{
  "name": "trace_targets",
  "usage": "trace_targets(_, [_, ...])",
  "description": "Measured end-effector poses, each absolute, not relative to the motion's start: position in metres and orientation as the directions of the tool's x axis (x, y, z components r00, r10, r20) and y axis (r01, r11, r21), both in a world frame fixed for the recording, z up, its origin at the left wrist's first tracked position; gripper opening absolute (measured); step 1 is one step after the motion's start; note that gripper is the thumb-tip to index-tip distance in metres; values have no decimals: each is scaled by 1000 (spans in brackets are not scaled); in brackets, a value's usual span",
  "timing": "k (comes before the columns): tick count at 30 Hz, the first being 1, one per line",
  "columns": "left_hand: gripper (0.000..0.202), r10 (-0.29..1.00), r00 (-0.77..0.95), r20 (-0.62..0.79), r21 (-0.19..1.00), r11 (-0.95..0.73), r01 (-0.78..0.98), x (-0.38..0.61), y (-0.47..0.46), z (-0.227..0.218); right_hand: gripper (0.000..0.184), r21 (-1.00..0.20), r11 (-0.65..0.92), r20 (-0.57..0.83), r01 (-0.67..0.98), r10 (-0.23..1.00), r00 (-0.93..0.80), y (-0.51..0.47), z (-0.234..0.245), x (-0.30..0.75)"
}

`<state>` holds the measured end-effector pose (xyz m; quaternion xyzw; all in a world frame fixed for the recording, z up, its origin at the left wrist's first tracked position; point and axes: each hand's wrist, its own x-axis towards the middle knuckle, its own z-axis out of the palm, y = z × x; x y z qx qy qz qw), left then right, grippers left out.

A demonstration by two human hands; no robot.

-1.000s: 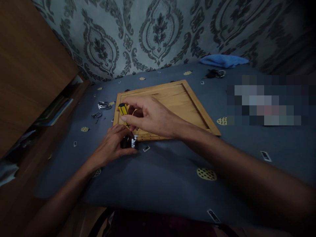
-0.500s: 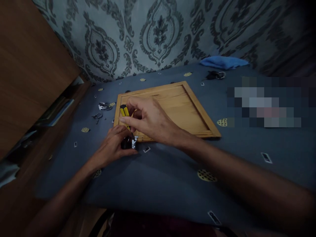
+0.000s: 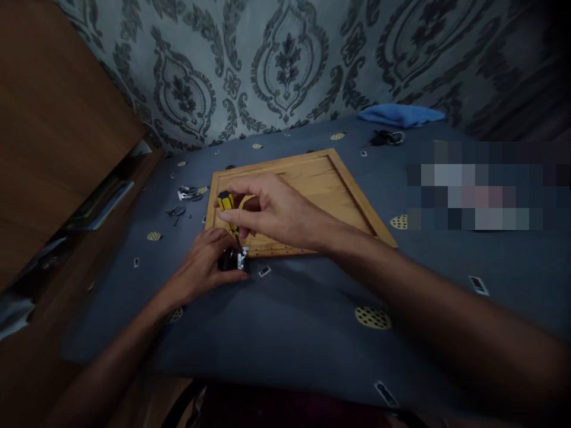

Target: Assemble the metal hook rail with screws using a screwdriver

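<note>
My right hand grips a screwdriver with a yellow and black handle between thumb and fingers. The screwdriver stands nearly upright, its shaft pointing down at a shiny metal hinge. My left hand holds that hinge between thumb and fingers at the near left corner of a framed wooden panel. Part of the hinge is hidden by my left fingers. Whether the screwdriver's tip sits in a screw is too small to tell. Small dark holes show along the panel's near edge.
Another metal hinge and small metal parts lie left of the panel on the dark blue patterned cloth. A blue cloth and a dark object with a metal ring lie behind. Wooden furniture borders the left.
My right hand and the screwdriver have turned slightly, and more of the shaft and the panel's near edge shows. My left hand stays on the hinge.
</note>
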<state>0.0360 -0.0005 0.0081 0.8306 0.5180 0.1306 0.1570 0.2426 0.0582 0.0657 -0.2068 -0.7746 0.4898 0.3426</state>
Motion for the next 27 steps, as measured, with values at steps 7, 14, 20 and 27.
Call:
trace_targets(7, [41,906,422,32,409,-397,822,37,-3,12,20,-879,477,385,-4,706,-595,53,59,237])
trace_targets(14, [39,905,422,54,419,-405,813,37,-4,12,29,-878,479,404,-10,729,-552,51,54,234])
trace_targets(20, [38,905,422,58,409,-407,817,38,-2,11,18,-886,462,313,40,660,-683,55,65,241])
trace_targets(27, [49,907,417,61,407,-404,820,34,-3,7,35,-848,530,364,32,625,-691,53,64,241])
